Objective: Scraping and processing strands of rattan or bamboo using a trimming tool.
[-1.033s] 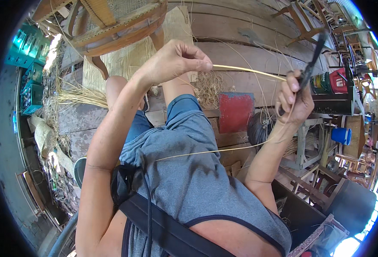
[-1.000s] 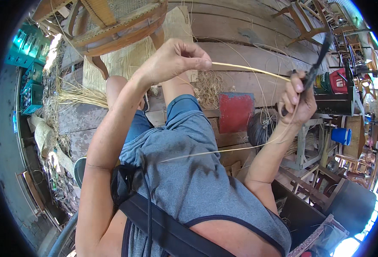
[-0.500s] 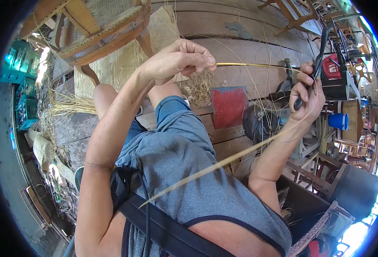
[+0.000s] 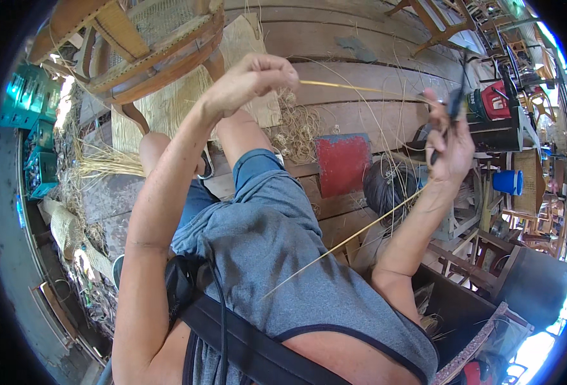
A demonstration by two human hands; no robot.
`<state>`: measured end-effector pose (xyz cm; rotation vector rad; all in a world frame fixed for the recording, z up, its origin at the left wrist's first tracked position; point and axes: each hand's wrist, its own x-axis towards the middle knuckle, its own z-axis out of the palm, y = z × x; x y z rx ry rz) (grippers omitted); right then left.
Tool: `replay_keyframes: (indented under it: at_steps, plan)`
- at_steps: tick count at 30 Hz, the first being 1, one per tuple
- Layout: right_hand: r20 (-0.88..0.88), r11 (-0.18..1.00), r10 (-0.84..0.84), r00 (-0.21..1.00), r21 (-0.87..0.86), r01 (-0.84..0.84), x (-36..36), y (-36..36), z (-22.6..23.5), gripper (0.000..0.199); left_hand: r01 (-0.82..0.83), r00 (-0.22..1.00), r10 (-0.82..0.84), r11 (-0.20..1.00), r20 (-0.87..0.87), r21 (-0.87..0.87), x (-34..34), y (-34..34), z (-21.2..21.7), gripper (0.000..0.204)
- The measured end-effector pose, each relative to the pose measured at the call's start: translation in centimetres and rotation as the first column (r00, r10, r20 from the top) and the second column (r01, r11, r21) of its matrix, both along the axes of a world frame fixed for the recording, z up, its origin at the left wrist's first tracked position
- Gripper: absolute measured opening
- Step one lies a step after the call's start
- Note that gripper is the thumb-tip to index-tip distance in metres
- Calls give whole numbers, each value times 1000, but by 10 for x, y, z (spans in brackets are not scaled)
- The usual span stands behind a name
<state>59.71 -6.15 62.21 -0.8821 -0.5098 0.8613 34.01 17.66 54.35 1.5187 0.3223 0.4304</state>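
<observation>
Head view hands: one cane strip (image 4: pixel 354 86) is pinched by left hand (image 4: pixel 251 80); right hand (image 4: pixel 450 144) is closed on dark tool (image 4: pixel 453 102).
Containers: one blue bucket (image 4: pixel 506 181), right edge; contents cannot be told.

I see bright daylight, glare blown out lower right of the red box (image 4: pixel 343 163), strong fisheye bending, dark rim, right hand (image 4: pixel 451 142) slightly blurred.

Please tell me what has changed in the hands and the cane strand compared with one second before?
The right hand with its dark tool moved further right, away from the left hand. The loose tail of the cane strand swung from nearly level to steeply slanted across the shirt. Both hands still grip as before; nothing was released.
</observation>
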Motion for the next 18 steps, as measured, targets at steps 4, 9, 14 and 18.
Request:
replay_keyframes:
  at_steps: [4, 9, 14, 18]
  plan:
    - [162, 853, 210, 964, -512, -100, 7, -16, -68, 36, -330, 944, 328, 925, 43, 187, 8, 30, 16, 21]
    - [149, 711, 200, 968, -702, -39, 28, -91, -114, 29, 62, 948, 281, 304, -151, 951, 34, 51, 74, 13]
    - [195, 970, 142, 970, -221, -98, -16, -38, -63, 37, 355, 933, -56, 284, -354, 891, 69, 0, 131, 13]
    - [154, 965, 257, 954, 15, -262, -40, 28, -44, 34, 237, 963, -185, 222, -198, 946, 86, -11, 134, 22]
